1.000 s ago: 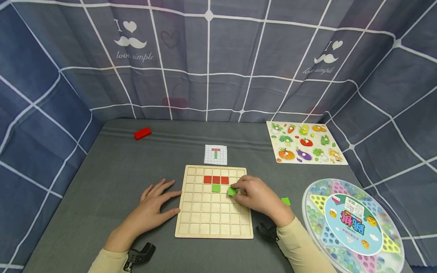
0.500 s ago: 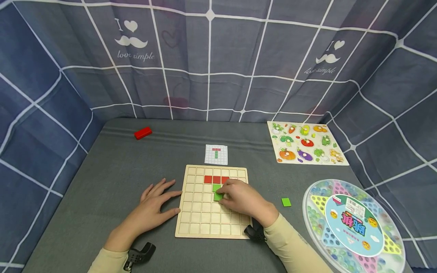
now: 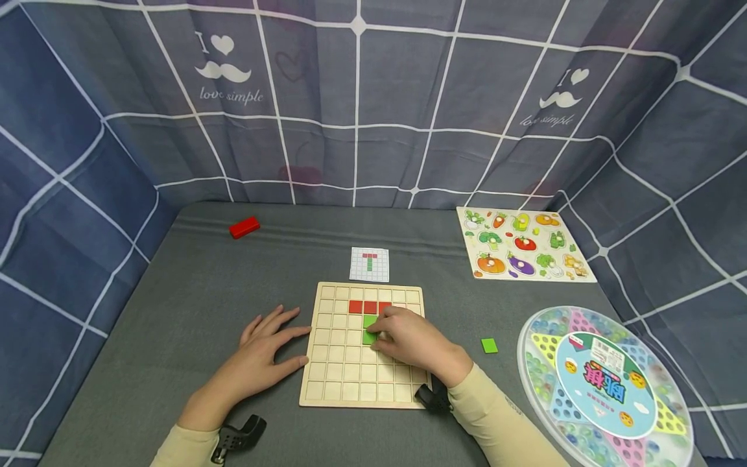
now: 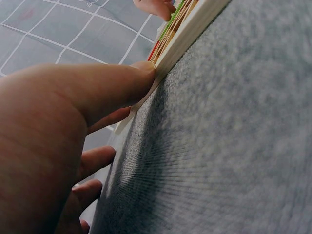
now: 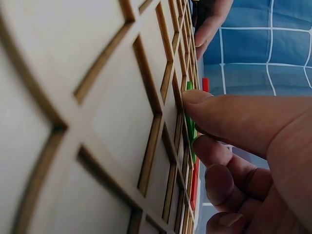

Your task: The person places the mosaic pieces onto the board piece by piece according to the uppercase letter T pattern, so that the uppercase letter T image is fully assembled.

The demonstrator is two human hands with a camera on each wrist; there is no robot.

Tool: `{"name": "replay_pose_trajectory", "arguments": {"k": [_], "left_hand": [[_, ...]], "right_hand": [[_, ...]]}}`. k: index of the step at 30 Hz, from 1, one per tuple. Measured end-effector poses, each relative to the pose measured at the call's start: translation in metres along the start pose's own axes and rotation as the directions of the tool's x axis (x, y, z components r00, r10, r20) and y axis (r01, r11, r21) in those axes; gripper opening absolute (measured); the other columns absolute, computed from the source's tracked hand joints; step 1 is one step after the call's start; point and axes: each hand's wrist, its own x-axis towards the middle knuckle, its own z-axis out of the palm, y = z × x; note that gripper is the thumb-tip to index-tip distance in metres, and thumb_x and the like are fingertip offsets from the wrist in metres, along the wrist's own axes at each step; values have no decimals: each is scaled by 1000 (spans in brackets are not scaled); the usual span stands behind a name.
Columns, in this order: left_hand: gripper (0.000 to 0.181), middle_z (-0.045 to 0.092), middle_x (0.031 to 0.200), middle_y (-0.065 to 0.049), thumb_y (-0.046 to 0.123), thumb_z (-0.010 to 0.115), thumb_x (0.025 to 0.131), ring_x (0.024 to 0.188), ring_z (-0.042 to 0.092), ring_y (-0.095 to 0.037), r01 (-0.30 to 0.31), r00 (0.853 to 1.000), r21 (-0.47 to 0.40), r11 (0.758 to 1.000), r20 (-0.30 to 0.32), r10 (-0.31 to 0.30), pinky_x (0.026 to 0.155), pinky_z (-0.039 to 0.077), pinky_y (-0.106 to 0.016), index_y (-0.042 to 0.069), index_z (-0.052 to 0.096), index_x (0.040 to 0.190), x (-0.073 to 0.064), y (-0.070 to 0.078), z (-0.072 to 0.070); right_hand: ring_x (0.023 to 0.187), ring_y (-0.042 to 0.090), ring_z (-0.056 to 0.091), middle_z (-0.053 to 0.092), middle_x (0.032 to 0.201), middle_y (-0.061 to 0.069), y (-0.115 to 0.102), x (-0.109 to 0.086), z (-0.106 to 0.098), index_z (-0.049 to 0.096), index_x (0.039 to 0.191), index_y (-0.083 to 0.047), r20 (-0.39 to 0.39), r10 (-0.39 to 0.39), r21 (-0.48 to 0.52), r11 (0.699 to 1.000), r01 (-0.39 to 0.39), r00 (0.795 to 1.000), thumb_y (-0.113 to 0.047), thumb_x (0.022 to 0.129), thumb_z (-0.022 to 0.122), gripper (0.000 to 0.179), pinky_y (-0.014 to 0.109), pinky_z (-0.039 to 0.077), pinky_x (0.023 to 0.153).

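Note:
A pale wooden grid board (image 3: 335, 376) lies on the grey cloth. Near its far edge, three red square tiles (image 3: 363, 307) form a row, with a green tile (image 3: 370, 320) under the middle one. My right hand (image 3: 411, 340) pinches a second green square tile (image 3: 369, 338) in the cell just below that; in the right wrist view, thumb and forefinger meet at this tile (image 5: 189, 124). Fingers spread and fairly straight, my left hand (image 3: 262, 357) rests by the board's left edge, its thumb touching the side in the left wrist view.
One loose green tile (image 3: 489, 346) lies right of the board. Behind it is a small printed grid card (image 3: 357, 267) showing a red and green T. Farther off are a red block (image 3: 244, 227), a vegetable puzzle board (image 3: 498, 256) and a round marble game box (image 3: 601, 389).
My right hand has carried the green tile leftward from the board's right side to the cell under the first green tile, where it now sits aligned. The left hand stays put.

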Motion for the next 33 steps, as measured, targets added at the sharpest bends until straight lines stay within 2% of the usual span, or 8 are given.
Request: {"name": "replay_pose_trajectory", "arguments": {"k": [7, 15, 24, 33], "left_hand": [[53, 40, 153, -6, 48, 75, 86, 145, 23, -35, 0, 1000, -4, 1000, 1, 0, 110, 7, -65, 24, 65, 132, 0, -1, 1], [52, 40, 153, -6, 47, 75, 86, 145, 23, -35, -8, 1000, -7, 1000, -6, 8, 110, 8, -64, 25, 65, 132, 0, -1, 1], [53, 39, 154, -5, 48, 75, 86, 145, 22, -35, -3, 1000, -8, 1000, 0, 3, 110, 8, -64, 25, 65, 133, 0, -1, 0], [53, 40, 153, -6, 48, 75, 86, 145, 23, -35, 1, 1000, -10, 1000, 1, -1, 110, 8, -64, 24, 65, 132, 1, 0, 0]], "right_hand": [[78, 7, 56, 65, 94, -3, 6, -7, -3, 78, 106, -12, -47, 17, 22, 1000, -16, 999, -18, 86, 77, 21, 22, 47, 70], [82, 9, 60, 66, 99, -4, 23, -32, -15, 77, 109, -13, -92, 110, 53, 993, -105, 990, -16, 88, 76, 22, 27, 50, 72], [77, 11, 57, 64, 100, -5, 44, -68, -27, 76, 114, -16, -138, 246, 24, 969, -245, 959, -22, 86, 80, 29, 29, 48, 68], [77, 11, 57, 67, 103, -4, 64, -104, -37, 75, 116, -14, -180, 324, -1, 944, -330, 929, -22, 84, 82, 33, 31, 48, 68]]}}
